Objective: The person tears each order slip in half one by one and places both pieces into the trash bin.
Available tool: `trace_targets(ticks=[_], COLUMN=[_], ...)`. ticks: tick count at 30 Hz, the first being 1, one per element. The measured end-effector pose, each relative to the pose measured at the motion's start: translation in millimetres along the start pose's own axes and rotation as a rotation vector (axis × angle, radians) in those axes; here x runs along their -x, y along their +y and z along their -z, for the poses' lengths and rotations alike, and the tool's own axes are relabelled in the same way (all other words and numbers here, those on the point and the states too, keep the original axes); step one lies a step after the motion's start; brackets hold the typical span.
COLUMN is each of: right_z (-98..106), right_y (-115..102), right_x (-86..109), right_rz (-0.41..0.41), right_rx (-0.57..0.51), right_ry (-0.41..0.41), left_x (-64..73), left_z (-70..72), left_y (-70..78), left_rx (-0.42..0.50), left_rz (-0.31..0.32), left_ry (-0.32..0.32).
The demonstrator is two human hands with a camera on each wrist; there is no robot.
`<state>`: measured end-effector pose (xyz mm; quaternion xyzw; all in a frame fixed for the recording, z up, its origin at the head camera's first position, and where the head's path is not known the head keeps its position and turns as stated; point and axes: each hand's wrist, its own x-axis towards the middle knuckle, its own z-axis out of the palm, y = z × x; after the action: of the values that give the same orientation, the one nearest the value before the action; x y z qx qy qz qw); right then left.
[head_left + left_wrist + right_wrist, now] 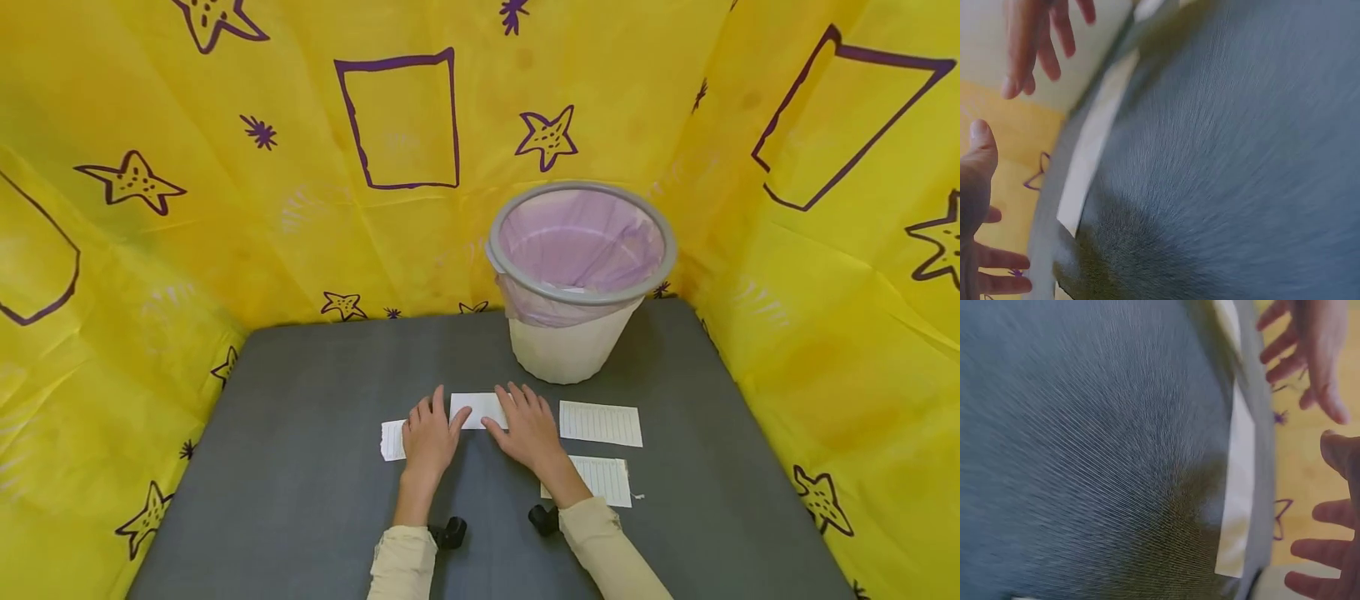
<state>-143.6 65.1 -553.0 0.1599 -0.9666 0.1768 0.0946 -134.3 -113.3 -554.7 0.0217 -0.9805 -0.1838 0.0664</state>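
Backdrop [300, 250]: yellow, hand-drawn purple stars and outlines.
Surface [315, 400]: dark grey.
Left lined slip [392, 440]: flat on surface, ragged left edge, partly hidden by left hand.
Left hand [430, 437]: raised over surface, fingers extended, spread wide, holding nothing.
White slip [480, 410]: one, lying flat between the two hands, right end partly covered in head view.
Right hand [527, 429]: raised likewise, fingers extended, apart, holding nothing.
Bin [562, 354]: pale, grey rim, purple liner, standing behind slips.
Near right lined slip [603, 482]: partly behind right forearm.
Far right lined slip [600, 423]: flat, fully visible.
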Motion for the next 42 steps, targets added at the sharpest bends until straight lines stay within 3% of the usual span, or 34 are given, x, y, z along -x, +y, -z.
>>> trace_targets(ticks=[2, 8, 15, 17, 20, 24, 26, 29, 35, 38, 42], right_z=[-6, -15, -28, -32, -35, -36, -37, -37, -35, -32, -21], right_y=[3, 7, 11, 12, 12, 12, 13, 14, 15, 18, 24], right_x=[-9.5, -26.4, -51.0, -52.1, -52.9, -54.9, -56.6, -57.8, -57.6, -59.3, -67.0], right_rz=[-0.001, -0.014, -0.079, -0.079, -0.07, -0.08, -0.094, -0.117, -0.136, -0.131, -0.112], right_rx=[0.016, 0.023, 0.079, 0.095, 0.091, 0.049, 0.02, -0.012, -0.04, -0.103, -0.348], right_ry=[-0.018, -0.114, -0.25, -0.268, -0.235, -0.153, -0.132, -0.124, -0.134, -0.172, -0.187], left_x=[-10.7, -28.4, -61.6, -62.5, -60.8, -59.3, -60.0, -61.4, -63.2, -64.2, -66.4], left_z=[-3.8, -5.9, -23.3, -29.8, -36.0, -37.3, -35.9, -33.3, -30.9, -30.1, -24.7], left_y=[-2.1, -0.8, 11.2, 11.3, 9.8, 9.2, 9.8, 12.5, 15.5, 11.4, 2.6], left_rx=[-0.002, -0.029, -0.14, -0.171, -0.17, -0.104, -0.064, 0.001, 0.086, 0.15, 0.348], left_rz=[0.009, 0.038, -0.054, -0.05, -0.041, -0.081, -0.101, -0.102, -0.073, -0.075, -0.058], left_ry=[-0.028, -0.189, -0.27, -0.274, -0.208, -0.078, -0.056, -0.086, -0.218, -0.213, -0.159])
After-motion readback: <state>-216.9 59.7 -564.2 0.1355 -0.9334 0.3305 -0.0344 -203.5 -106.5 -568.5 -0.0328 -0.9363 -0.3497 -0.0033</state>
